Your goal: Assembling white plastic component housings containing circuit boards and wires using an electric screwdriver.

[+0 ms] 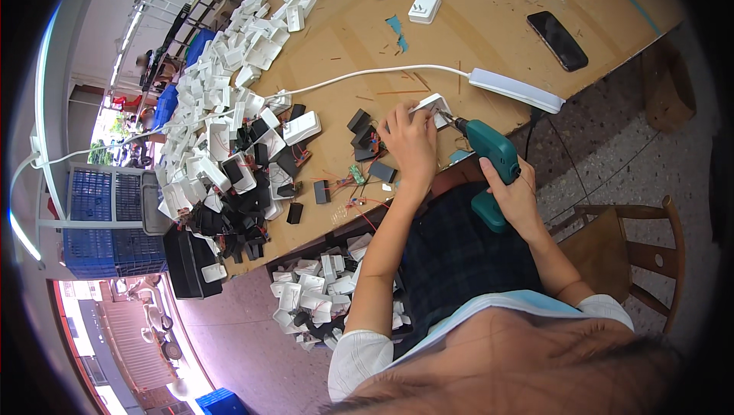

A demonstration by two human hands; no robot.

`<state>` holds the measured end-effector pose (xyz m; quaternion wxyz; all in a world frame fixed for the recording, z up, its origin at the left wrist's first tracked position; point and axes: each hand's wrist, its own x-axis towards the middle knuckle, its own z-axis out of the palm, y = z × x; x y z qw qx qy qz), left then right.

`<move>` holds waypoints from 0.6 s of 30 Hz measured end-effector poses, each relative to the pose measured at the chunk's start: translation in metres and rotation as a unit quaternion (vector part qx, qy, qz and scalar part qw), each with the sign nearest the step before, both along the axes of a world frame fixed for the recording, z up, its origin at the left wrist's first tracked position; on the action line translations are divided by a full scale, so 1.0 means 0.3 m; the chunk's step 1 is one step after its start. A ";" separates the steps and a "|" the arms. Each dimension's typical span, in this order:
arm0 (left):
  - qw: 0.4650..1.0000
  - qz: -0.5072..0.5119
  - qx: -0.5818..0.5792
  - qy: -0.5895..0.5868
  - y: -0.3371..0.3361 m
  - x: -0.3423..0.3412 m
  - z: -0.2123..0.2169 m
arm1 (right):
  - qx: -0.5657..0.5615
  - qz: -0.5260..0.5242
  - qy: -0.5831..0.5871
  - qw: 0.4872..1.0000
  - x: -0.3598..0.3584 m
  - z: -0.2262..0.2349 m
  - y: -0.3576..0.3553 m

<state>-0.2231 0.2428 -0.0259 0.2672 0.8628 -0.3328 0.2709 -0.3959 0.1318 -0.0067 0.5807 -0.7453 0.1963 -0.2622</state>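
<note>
My left hand holds a small white plastic casing down on the cardboard-covered table, fingers closed over its left side. In my right hand is a green cordless screwdriver, gripped by its handle. Its bit points left into the casing and seems to touch it, but the tip is too small to make out. Close to my left wrist lie several black rectangular blocks, a small green circuit board and thin red wires.
A white power strip lies beyond the screwdriver, its cord running left. A black phone rests far right. White casings are heaped along the left and far sides. Below the table edge stands a container of casings; a wooden chair is at right.
</note>
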 end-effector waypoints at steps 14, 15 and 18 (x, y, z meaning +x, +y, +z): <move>1.000 -0.002 -0.008 0.009 -0.001 0.002 -0.005 | 0.026 -0.019 0.001 0.999 -0.005 -0.018 0.040; 1.000 -0.002 -0.008 0.012 -0.001 0.002 -0.004 | 0.026 -0.019 0.001 0.999 -0.005 -0.019 0.042; 1.000 -0.004 -0.008 0.010 -0.002 0.003 -0.002 | 0.020 -0.021 -0.011 1.000 -0.005 -0.024 0.048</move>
